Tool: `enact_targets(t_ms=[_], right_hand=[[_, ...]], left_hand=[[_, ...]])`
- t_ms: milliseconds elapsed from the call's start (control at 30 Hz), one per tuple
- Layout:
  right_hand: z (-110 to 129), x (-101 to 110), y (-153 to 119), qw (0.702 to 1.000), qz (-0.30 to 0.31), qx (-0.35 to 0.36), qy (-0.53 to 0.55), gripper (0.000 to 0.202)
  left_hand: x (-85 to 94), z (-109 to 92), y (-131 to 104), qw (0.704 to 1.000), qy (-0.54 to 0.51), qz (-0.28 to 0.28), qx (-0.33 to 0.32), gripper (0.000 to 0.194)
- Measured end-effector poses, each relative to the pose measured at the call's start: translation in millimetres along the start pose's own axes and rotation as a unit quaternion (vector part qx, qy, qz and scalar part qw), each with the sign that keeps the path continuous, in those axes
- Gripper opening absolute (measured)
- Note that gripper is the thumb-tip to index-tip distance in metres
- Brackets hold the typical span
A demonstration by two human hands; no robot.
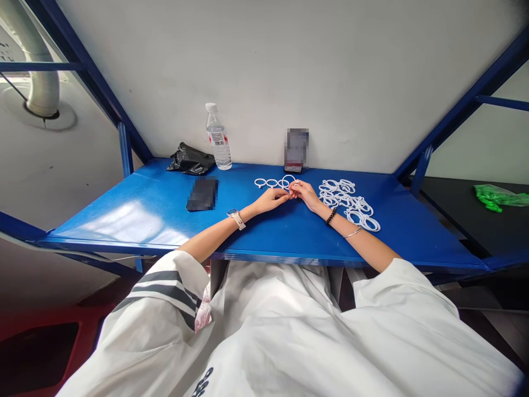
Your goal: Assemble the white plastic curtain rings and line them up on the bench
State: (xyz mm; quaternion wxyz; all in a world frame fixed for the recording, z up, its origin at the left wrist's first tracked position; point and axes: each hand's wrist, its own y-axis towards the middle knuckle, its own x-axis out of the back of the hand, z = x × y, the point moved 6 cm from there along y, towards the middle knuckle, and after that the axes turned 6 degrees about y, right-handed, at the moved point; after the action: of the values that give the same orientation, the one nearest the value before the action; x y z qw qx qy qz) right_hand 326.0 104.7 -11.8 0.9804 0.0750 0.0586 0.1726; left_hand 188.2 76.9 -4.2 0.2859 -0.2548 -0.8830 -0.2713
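My left hand (274,200) and my right hand (305,194) meet fingertip to fingertip over the blue table (264,237). Both are closed in a pinch at a white plastic ring (289,176), which stands up behind the fingers; its lower part is hidden. Leading off to its left is a short row of similar white rings (260,182), lying flat and seemingly linked. A loose heap of white rings (346,199) lies just right of my right hand, close to the wrist.
At the back left stand a water bottle (219,140) and a crumpled black plastic bag (190,159). A dark, blurred flat object (202,194) lies before them. A phone (296,150) leans on the wall. Green pieces in a clear bag (496,197) lie on the dark surface at right.
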Motion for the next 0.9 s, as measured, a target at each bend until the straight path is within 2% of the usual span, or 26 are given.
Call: enact_targets(t_ms=[67, 200, 433, 700, 900], right_hand=[[-2, -3, 0, 1.0, 0.017, -0.019, -0.004, 0.023], [-4, -9, -1, 0.997, 0.058, -0.04, -0.043, 0.023], [0, -16, -5, 0.992, 0.117, -0.031, -0.043, 0.029], [2, -16, -9, 0.994, 0.102, -0.042, -0.001, 0.045], [3, -15, -9, 0.996, 0.078, -0.036, -0.01, 0.043]], left_hand=[[6.4, 4, 0, 0.998, -0.043, -0.022, 0.039, 0.053], [10.2, 11, 1, 0.988, -0.11, -0.026, 0.104, 0.057], [11.0, 21, 1, 0.97, -0.175, -0.073, 0.15, 0.047], [12.4, 21, 2, 0.964, -0.205, -0.079, 0.149, 0.037], [22.8, 17, -2, 0.948, -0.23, -0.152, 0.162, 0.036]])
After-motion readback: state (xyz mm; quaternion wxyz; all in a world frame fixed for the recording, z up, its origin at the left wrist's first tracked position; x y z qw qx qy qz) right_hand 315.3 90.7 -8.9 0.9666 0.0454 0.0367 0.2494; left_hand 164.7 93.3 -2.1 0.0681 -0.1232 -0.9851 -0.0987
